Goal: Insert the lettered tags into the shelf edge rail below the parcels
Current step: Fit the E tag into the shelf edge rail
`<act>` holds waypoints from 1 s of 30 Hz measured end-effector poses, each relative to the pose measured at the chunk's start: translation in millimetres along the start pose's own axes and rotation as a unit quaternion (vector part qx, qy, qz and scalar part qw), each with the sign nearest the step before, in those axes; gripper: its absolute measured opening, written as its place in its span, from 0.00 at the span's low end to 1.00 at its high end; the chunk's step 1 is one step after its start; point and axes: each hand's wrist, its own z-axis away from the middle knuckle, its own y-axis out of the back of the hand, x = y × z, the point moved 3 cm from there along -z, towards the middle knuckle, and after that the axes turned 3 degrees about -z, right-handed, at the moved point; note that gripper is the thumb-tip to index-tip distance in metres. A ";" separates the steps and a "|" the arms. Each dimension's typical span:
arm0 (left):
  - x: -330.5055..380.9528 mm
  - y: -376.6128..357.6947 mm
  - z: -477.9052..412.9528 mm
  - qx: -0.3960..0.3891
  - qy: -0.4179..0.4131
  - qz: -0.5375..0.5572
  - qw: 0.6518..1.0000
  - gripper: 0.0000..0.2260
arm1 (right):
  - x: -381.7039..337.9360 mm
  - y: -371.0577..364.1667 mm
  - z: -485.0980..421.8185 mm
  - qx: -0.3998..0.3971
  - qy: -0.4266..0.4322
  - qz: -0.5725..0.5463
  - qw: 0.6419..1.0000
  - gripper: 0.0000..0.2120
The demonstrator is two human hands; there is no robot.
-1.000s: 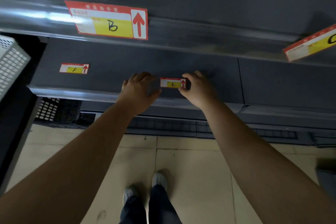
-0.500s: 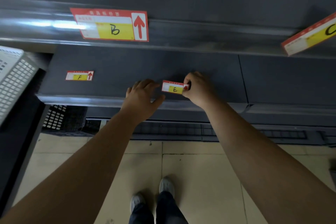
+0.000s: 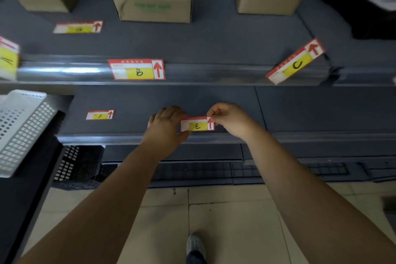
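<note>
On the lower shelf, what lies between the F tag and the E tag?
Head view: from the F tag, bare shelf, then the left hand holding the E tag's left end; nothing else.

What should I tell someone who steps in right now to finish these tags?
Left hand holds the left end of the E tag; right hand pinches its right end, just above the lower rail.
Done: B tag sits straight in the upper rail.
Left: seat E; C tag sits tilted at the upper rail; F tag lies loose on the lower shelf.
</note>
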 end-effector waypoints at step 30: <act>283.4 172.3 190.7 0.111 -0.186 0.009 0.976 0.23 | -42.1 112.6 402.2 0.236 0.205 0.097 0.945 0.21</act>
